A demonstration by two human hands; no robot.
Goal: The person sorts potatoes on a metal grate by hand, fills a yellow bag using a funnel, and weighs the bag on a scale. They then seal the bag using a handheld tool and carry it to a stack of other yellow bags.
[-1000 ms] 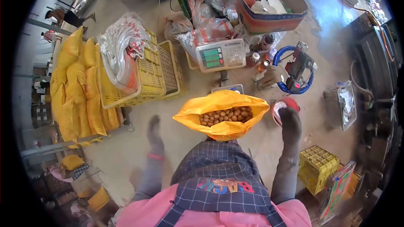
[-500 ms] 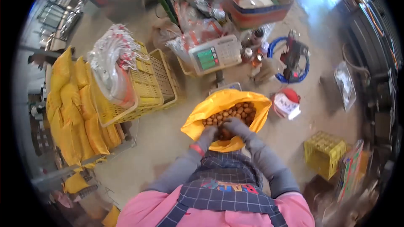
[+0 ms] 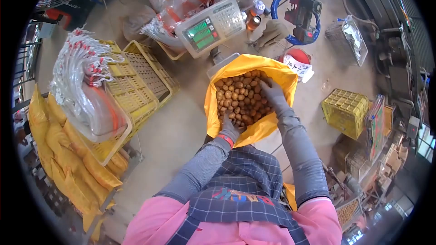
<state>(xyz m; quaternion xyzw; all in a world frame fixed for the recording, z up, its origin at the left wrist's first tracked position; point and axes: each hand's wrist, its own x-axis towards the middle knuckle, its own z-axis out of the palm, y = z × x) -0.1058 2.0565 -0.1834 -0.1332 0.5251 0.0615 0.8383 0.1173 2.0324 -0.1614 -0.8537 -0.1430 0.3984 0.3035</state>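
Observation:
An open yellow sack (image 3: 285,79) full of small round brown items (image 3: 240,94) stands in front of me. Inside its lower left part, my left hand (image 3: 231,126), gloved in grey with a red band at the wrist, rests on the contents with fingers apart. At the right side of the opening, my right hand (image 3: 272,93), also gloved in grey, touches the items with spread fingers. Neither hand visibly grips anything. Behind the sack is a scale display (image 3: 211,27) with green screens.
Yellow crates (image 3: 136,75) with clear plastic bags (image 3: 84,86) are at the left, beside filled yellow sacks (image 3: 68,154). A red round container (image 3: 297,56), a blue coiled hose (image 3: 275,7) and another yellow crate (image 3: 346,112) are to the right.
The view has shifted and turned. My hands have moved apart inside the sack, the right one to the right side, and more of the brown items shows between them. The sack's mouth is wider.

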